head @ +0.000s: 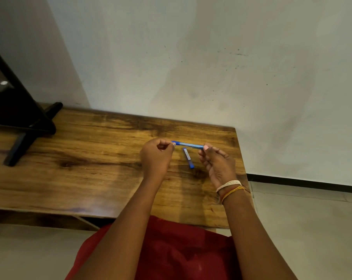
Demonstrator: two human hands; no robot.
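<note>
Holding a blue pen level above the wooden table, you pinch one end between the curled fingertips of your left hand and the other end between thumb and fingers of your right hand. The pen spans the gap between both hands, near the table's far edge by the white wall. A second blue piece, perhaps a cap, lies on the wood just below it, between your hands. Thread bands circle your right wrist. A black stand sits at the table's left end.
</note>
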